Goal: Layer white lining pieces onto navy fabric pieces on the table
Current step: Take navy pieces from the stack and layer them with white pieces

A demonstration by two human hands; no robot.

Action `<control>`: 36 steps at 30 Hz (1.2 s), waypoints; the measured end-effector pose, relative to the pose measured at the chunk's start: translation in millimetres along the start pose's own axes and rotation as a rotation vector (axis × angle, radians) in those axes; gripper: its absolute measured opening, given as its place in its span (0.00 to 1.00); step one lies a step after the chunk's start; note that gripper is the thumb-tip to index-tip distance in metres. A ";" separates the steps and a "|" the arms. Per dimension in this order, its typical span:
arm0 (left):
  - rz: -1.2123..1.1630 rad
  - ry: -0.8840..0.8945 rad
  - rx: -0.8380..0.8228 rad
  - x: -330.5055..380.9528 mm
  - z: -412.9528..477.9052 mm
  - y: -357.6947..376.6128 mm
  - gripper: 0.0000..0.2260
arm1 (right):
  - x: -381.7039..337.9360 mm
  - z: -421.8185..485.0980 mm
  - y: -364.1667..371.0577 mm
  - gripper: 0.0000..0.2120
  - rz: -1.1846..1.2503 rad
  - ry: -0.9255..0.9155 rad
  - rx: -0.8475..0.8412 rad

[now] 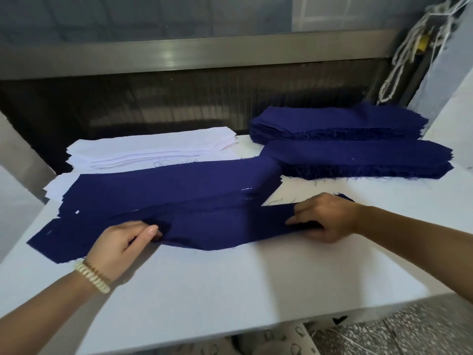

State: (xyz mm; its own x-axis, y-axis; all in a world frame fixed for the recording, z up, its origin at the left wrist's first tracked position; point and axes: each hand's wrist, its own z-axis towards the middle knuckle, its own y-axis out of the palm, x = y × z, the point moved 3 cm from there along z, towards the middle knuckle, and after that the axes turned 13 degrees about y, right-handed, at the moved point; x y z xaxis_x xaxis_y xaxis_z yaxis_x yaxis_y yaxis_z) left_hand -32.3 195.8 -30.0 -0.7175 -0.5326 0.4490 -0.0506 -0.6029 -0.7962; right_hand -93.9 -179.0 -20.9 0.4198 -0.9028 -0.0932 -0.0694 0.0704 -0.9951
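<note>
A long navy fabric piece [217, 231] lies across the front of the white table [230, 290]. My left hand [120, 244] pinches its left part between thumb and fingers. My right hand [327, 217] grips its right end, fingers curled on the cloth. Just behind it lies a spread pile of navy pieces [166, 188] with white lining edges showing at its left. A stack of white lining pieces [153, 149] sits at the back left.
Two thick stacks of navy pieces [337, 124] [363, 160] stand at the back right. A metal rail [204, 55] runs behind the table. White cords [409, 47] hang at the far right. The table's front edge is near my body.
</note>
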 end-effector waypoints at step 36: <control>0.638 0.129 0.013 -16.7 -5.6 -28.3 0.33 | -37.6 86.2 -17.6 0.17 0.216 0.245 0.252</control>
State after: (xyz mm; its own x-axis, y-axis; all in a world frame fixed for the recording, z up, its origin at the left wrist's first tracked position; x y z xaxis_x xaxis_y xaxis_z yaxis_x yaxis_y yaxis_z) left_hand -22.7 225.0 -17.2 -0.6814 -0.7134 -0.1633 0.4209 -0.1996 -0.8849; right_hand -30.4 -109.7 -2.7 0.1896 -0.9280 -0.3207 0.1040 0.3437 -0.9333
